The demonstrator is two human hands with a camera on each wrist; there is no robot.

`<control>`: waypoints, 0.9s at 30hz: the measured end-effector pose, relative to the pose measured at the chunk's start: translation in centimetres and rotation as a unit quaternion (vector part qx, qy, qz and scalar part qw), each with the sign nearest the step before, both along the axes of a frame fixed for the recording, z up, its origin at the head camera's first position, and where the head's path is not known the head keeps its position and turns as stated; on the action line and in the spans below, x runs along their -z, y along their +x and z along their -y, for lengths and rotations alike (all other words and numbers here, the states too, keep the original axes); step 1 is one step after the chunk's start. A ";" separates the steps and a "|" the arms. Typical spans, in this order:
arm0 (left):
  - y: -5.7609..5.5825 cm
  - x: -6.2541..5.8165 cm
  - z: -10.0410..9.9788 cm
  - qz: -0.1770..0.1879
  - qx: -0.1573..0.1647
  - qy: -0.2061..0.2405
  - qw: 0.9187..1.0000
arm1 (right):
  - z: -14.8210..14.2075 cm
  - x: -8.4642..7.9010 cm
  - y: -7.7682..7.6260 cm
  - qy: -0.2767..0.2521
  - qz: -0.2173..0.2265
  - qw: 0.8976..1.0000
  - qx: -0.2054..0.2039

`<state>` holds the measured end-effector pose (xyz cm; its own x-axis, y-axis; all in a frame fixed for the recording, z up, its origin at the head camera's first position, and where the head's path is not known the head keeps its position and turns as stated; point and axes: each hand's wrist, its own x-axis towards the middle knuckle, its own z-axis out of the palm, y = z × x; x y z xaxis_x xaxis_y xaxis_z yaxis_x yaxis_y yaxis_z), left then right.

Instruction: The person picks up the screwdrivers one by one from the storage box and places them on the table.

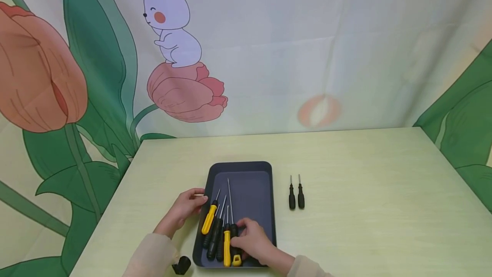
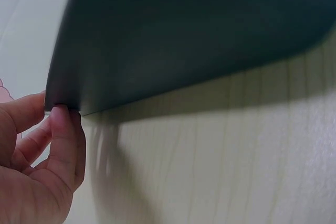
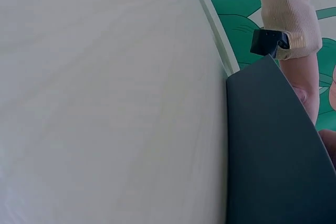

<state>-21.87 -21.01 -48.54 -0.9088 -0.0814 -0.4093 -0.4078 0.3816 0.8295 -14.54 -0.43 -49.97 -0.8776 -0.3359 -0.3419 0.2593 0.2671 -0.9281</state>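
Note:
A dark grey rectangular tray (image 1: 250,191) lies on the table with several screwdrivers in its left part. My left hand (image 1: 186,205) holds the tray's left side, thumb and fingertips at the rim; in the left wrist view these fingers (image 2: 62,129) meet the tray's outer wall (image 2: 184,30). Reaching in from the right, my right hand (image 1: 253,239) grips the black handle of a long screwdriver (image 1: 234,229) with a yellow butt end. Beside it lie a yellow-handled screwdriver (image 1: 227,247), a black one (image 1: 214,240) and another yellow one (image 1: 209,219).
Two small black screwdrivers (image 1: 292,198) stand side by side on the table, right of the tray. A black wrist device (image 1: 182,265) shows at the left sleeve. Behind the pale table (image 1: 365,208) hangs a printed curtain (image 1: 269,54).

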 end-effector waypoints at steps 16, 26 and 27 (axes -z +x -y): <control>-0.1 0.3 0.0 0.004 -0.002 -0.004 1.000 | -0.2 -0.8 -0.3 -0.031 0.011 0.999 -0.007; 0.0 0.0 0.0 0.000 0.004 -0.002 1.000 | -1.4 -2.4 -1.2 -0.037 -0.029 0.999 -0.010; 0.0 -0.1 0.0 0.000 0.003 -0.002 1.000 | -1.5 -2.5 -1.2 -0.037 -0.033 0.999 -0.009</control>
